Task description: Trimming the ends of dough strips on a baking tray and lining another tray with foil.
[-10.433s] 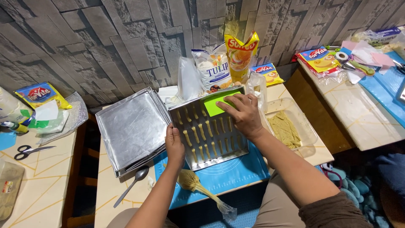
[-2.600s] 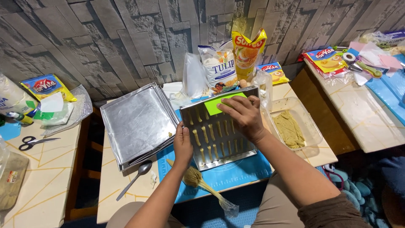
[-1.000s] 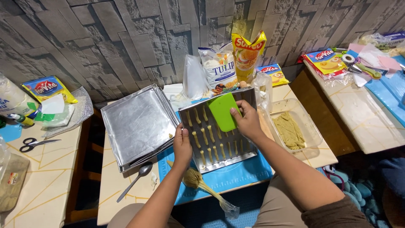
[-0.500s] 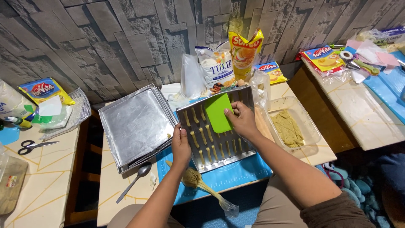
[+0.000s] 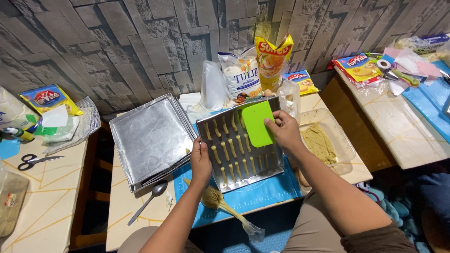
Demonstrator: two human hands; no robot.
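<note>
Left hand [image 5: 200, 161]: grip closed on the left rim of the metal baking tray [image 5: 240, 144], thumb on top, at the near middle of the worktop [image 5: 140, 206].
Right hand [image 5: 284, 132]: fingers pinched on a green scraper [image 5: 257, 123], held flat over the tray's far right corner.
Tray: tilted on a blue mat [image 5: 262, 194] that reaches the near edge; three rows of dough sticks [image 5: 230, 150], the exact count unclear.
Open room: bare worktop only at the near left corner, where one spoon [image 5: 149, 201] lies.
Left of tray: a stack of empty trays [image 5: 150, 139], just beside it.
Right: one clear tub of dough [image 5: 323, 143] along the right edge.
Near: one piping bag [image 5: 225, 208] on the mat.
Far edge: bags of ingredients [image 5: 241, 77], crowded together against the wall.
</note>
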